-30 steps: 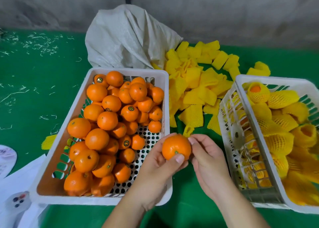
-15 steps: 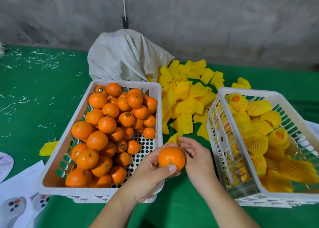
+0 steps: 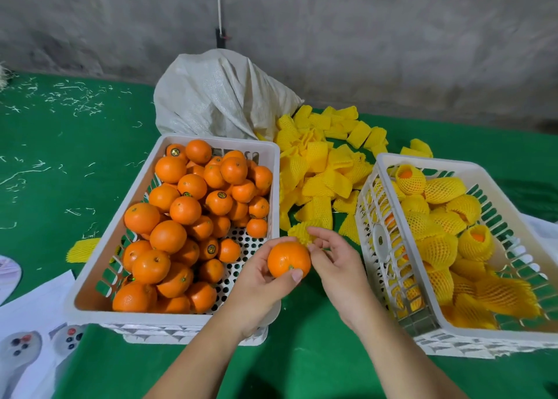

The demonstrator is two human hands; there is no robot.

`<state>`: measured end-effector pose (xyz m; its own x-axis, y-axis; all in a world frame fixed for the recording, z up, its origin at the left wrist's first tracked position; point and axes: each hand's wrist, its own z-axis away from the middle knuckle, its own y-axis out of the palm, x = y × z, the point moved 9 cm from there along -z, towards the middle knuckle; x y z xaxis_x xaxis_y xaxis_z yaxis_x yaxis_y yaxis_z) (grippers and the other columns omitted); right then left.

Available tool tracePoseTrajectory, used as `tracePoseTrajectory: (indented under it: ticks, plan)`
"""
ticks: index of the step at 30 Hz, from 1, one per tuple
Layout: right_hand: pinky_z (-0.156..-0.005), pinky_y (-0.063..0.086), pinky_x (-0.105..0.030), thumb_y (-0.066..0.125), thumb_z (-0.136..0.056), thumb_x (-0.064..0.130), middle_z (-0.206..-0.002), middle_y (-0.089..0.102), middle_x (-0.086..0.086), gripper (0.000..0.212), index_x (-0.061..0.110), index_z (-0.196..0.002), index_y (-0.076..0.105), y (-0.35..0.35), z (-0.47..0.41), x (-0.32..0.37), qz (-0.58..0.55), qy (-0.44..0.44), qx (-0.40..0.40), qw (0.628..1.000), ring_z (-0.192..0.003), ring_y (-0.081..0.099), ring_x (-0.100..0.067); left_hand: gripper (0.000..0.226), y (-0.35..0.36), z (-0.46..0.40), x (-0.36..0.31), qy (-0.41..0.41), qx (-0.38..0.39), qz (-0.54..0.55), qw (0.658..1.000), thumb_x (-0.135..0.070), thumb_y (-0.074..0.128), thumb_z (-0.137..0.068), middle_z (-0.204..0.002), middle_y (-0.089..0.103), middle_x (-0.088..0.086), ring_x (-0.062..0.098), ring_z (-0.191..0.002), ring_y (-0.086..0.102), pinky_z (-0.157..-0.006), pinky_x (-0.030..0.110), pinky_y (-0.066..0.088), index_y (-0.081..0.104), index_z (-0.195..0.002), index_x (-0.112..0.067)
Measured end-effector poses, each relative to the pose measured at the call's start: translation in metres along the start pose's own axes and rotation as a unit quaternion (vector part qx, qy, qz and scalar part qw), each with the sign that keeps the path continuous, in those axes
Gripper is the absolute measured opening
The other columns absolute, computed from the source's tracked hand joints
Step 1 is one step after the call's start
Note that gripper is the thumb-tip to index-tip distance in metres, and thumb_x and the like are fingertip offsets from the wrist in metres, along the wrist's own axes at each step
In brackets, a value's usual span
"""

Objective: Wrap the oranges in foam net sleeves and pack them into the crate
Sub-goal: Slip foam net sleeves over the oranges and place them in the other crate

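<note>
- Head view: your left hand [image 3: 259, 284] holds a bare orange [image 3: 289, 259] at the centre of the frame, fingers curled behind it and the thumb pressed on its near side.
- Your right hand [image 3: 335, 262] sits at 3 o'clock of that orange, just beside it; its fingers [image 3: 315, 232] pinch the near edge of a yellow foam net sleeve [image 3: 300, 232] lying at 12 o'clock of the orange.
- At 9 o'clock of your hands, a white plastic crate [image 3: 271, 157] on the green worktop [image 3: 60, 172] holds a heap of unwrapped oranges [image 3: 184, 211], several with small round stickers.
- At 3 o'clock, a second white crate [image 3: 374, 193] holds oranges already wrapped in yellow sleeves [image 3: 437, 217]; orange skin shows at some open ends.
- Between the crates, towards 12 o'clock, loose foam sleeves [image 3: 323, 163] lie in a pile on the worktop.
- Behind that pile a crumpled white woven sack [image 3: 217, 96] rests against the grey wall [image 3: 362, 36].
- One stray sleeve [image 3: 81, 249] lies outside the left crate at 9 o'clock, with white papers [image 3: 30, 323] at 7 o'clock.
</note>
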<state>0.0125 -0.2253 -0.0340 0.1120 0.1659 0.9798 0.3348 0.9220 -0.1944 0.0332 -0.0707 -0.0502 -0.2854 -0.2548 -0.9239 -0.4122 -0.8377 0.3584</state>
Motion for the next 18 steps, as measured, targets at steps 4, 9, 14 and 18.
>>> tracePoseTrajectory:
  ticks: [4,9,14,18]
  plan:
    - [-0.081,0.056,-0.023,0.069,-0.098,0.019,-0.093,0.072,0.011,0.027,0.037,-0.119,0.067,-0.010,-0.005,0.004,0.084,-0.018,0.030,0.996,-0.089,0.070,-0.006,0.059,0.004,0.001,0.001,0.000,0.027,-0.009,1.000,-0.035,0.088,-0.075,-0.122,0.070,0.005,0.024,-0.108,0.072,-0.091,0.037,0.060,0.070,-0.130,-0.028]
    - [-0.079,0.055,-0.032,0.064,-0.100,0.016,-0.092,0.074,0.008,0.021,0.034,-0.106,0.073,-0.023,0.006,0.013,0.070,-0.034,-0.055,0.995,-0.085,0.069,-0.008,0.062,-0.008,-0.001,-0.003,0.028,-0.049,-0.030,0.998,-0.042,0.091,-0.072,-0.132,0.060,0.002,0.016,-0.103,0.072,-0.087,0.033,0.061,0.064,-0.128,-0.049]
    - [-0.087,0.057,-0.028,0.069,-0.097,0.015,-0.107,0.067,0.016,0.009,0.019,-0.104,0.073,-0.010,0.032,0.050,0.143,-0.168,-0.057,0.974,-0.100,0.067,-0.005,0.076,-0.003,-0.001,-0.006,0.057,-0.039,-0.085,0.994,-0.033,0.087,-0.079,-0.140,0.058,-0.002,0.016,-0.108,0.072,-0.094,0.035,0.061,0.049,-0.140,-0.058]
    - [-0.082,0.057,-0.030,0.065,-0.100,0.022,-0.105,0.068,0.009,0.014,0.016,-0.112,0.071,-0.017,0.036,0.064,0.173,-0.193,-0.139,0.956,-0.096,0.065,-0.006,0.100,0.020,0.007,-0.008,0.117,0.052,-0.272,0.954,-0.041,0.082,-0.083,-0.168,0.022,-0.020,0.000,-0.150,0.036,-0.113,0.020,0.044,0.021,-0.162,-0.049]
